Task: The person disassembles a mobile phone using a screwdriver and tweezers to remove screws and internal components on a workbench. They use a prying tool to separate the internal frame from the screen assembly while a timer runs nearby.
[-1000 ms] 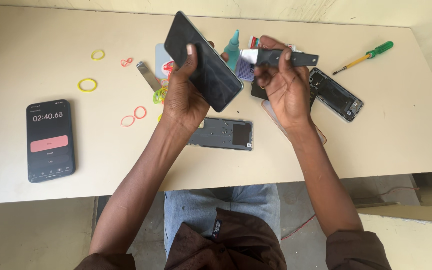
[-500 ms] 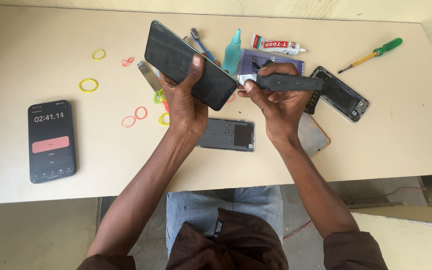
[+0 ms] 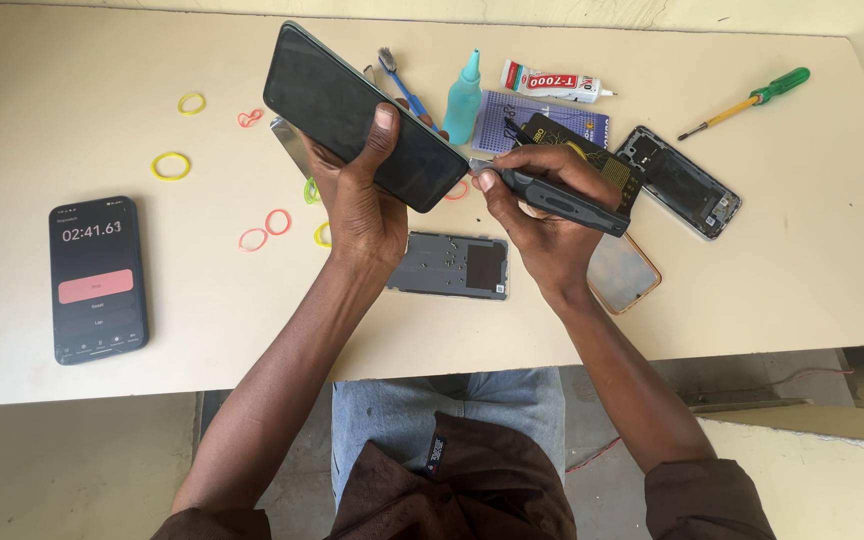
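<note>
Already tilted above the tabletop (image 3: pixel 102 90), the dark phone (image 3: pixel 362 115) in the left hand's (image 3: pixel 362 205) closed grip could crack if the right hand's (image 3: pixel 542 215) tightly held knife (image 3: pixel 552 195) slips at its edge.

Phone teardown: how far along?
Done: grey inner panel and open frame lie separate on the table. In hand: left hand holds the dark phone; right hand puts a dark tool to its lower edge. Left: that phone looks unopened.
</note>
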